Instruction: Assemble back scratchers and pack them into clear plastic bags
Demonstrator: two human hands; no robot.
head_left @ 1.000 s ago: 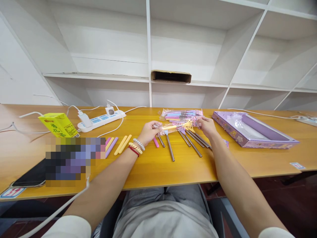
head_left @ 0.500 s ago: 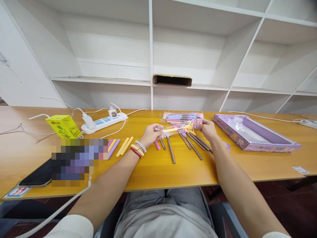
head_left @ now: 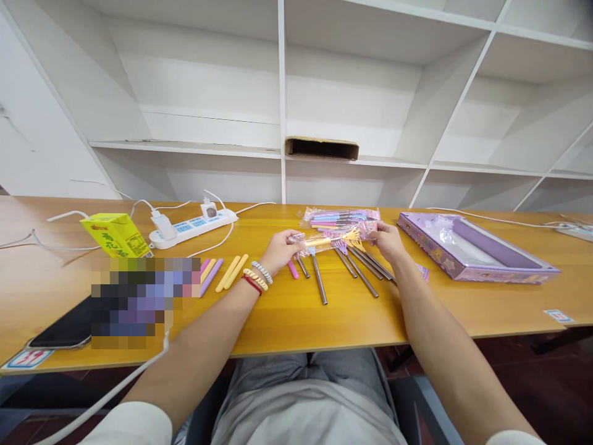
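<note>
Between my hands, a clear plastic packet (head_left: 322, 243) with a yellow piece inside is stretched out. My left hand (head_left: 281, 249) pinches its left end. At its right end my right hand (head_left: 388, 240) has its fingers closed on the plastic. Behind it lie more packets (head_left: 345, 217) with blue, pink and purple pieces. Several metal rods (head_left: 320, 281) rest on the table below the packet, some near purple and yellow fork-shaped heads (head_left: 354, 237). A pink stick (head_left: 293, 269) lies near my left hand, and yellow sticks (head_left: 232, 272) are farther left.
To the right sits an open purple box (head_left: 482, 275) with clear plastic inside. On the left are a white power strip (head_left: 197, 230), a yellow-green carton (head_left: 118, 236), a black phone (head_left: 65, 324) and white cables. Shelves (head_left: 199, 148) stand behind the table (head_left: 278, 327).
The view has shifted very slightly. Both hands keep their hold on the packet, with hardly any movement.
</note>
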